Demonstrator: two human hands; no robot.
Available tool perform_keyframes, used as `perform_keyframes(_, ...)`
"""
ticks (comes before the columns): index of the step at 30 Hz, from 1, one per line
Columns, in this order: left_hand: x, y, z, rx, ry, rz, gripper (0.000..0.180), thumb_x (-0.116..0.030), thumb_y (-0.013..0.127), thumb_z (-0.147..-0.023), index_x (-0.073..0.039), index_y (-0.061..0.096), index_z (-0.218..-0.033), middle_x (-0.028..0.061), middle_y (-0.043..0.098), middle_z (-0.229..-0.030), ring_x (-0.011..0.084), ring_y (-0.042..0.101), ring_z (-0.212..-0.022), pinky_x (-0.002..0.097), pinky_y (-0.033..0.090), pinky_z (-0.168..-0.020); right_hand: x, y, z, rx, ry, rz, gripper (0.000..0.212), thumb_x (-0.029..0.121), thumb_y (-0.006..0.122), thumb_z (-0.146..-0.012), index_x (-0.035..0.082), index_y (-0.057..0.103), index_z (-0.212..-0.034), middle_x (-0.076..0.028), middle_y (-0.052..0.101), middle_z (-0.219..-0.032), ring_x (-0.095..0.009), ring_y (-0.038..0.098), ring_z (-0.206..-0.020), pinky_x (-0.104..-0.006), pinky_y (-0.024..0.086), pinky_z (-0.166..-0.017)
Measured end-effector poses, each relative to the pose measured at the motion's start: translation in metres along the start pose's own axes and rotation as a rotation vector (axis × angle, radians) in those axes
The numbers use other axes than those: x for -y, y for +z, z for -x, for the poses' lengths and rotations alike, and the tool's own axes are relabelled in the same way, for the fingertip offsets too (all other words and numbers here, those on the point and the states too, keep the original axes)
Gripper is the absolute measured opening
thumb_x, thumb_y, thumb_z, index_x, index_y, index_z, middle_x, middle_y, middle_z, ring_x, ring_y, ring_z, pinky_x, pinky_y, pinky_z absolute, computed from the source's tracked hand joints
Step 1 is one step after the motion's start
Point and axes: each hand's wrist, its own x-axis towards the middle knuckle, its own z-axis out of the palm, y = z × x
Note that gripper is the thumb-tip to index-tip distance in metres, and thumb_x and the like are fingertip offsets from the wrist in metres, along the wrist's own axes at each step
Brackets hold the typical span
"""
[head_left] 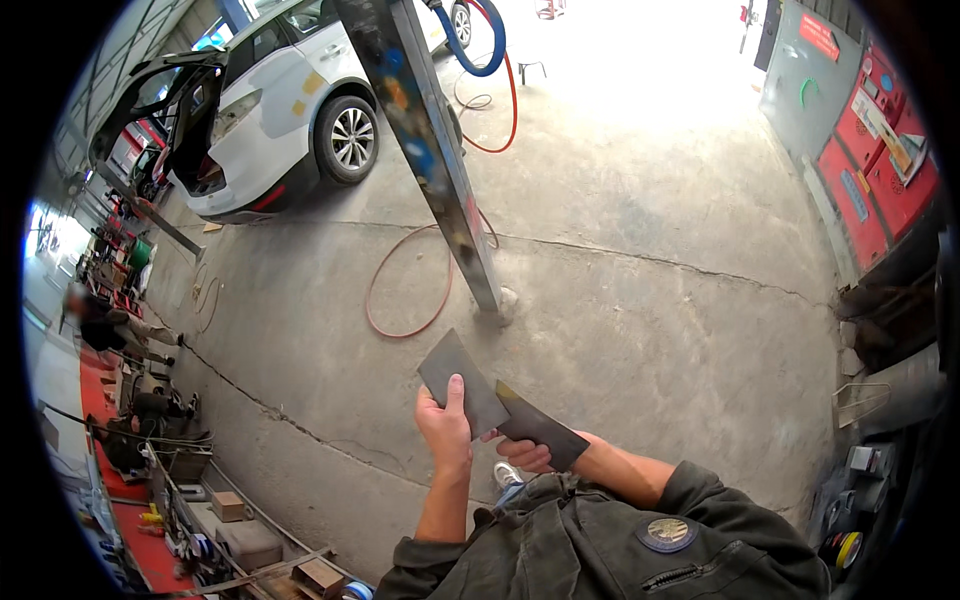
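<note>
On the near side of the steel post (448, 205), the left hand (443, 425) is closed on a grey rectangular sheet (452, 362), thumb across its face probably to steady it, while the right hand (522, 456), curled tight, grips a darker bowed sheet (537, 427).

A flat, matte grey rectangular sheet (478, 392) beside a darker grey, slightly curved sheet (540, 428).
Both are held up, slanting from far left to near right; the darker one, at right, shows a yellowish far corner. Their edges meet in view; contact is unclear.
</note>
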Motion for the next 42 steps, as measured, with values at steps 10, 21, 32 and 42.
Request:
perform_keyframes(10, -0.004, -0.003, 0.018, 0.179, 0.085, -0.416, 0.017, -0.014, 0.071, -0.088, 0.0, 0.061, -0.088, 0.0031, 0.066, -0.073, 0.0068, 0.056, -0.067, 0.0255, 0.047, -0.06, -0.01, -0.034, 0.006, -0.059, 0.126, 0.111, 0.038, 0.035, 0.039, -0.099, 0.003, 0.056, -0.109, 0.001, 0.041, -0.054, -0.01, 0.038, -0.037, -0.0255, 0.028, -0.029)
perform_keyframes(21, 0.018, 0.001, 0.031, 0.251, 0.089, -0.405, 0.019, -0.015, 0.071, -0.087, 0.001, 0.061, -0.089, 0.0056, 0.067, -0.074, 0.0065, 0.057, -0.068, 0.027, 0.048, -0.06, -0.007, -0.06, 0.006, 0.068, 0.136, -0.091, 0.045, 0.051, 0.039, -0.097, 0.01, 0.056, -0.088, -0.006, 0.049, -0.056, -0.015, 0.045, -0.039, -0.0288, 0.035, -0.03)
perform_keyframes(32, 0.004, -0.004, 0.019, 0.051, 0.188, -0.593, 0.038, -0.028, 0.073, -0.086, -0.001, 0.049, -0.073, 0.0075, 0.049, -0.059, 0.0092, 0.039, -0.06, 0.0333, 0.039, -0.049, -0.004, -0.065, -0.009, 0.233, 0.282, -0.087, 0.064, 0.062, 0.032, -0.095, 0.005, 0.06, -0.105, -0.002, 0.039, -0.049, -0.013, 0.037, -0.034, -0.0281, 0.029, -0.029)
perform_keyframes(42, 0.015, -0.007, 0.06, 0.181, 0.124, -0.536, 0.03, -0.027, 0.069, -0.088, 0.001, 0.058, -0.092, 0.0243, 0.062, -0.074, 0.0404, 0.065, -0.071, 0.0415, 0.048, -0.059, -0.028, -0.044, -0.024, -0.348, -0.052, 0.059, 0.069, 0.077, 0.041, -0.084, 0.011, 0.049, -0.068, -0.001, 0.04, -0.047, -0.012, 0.037, -0.037, -0.0273, 0.028, -0.035)
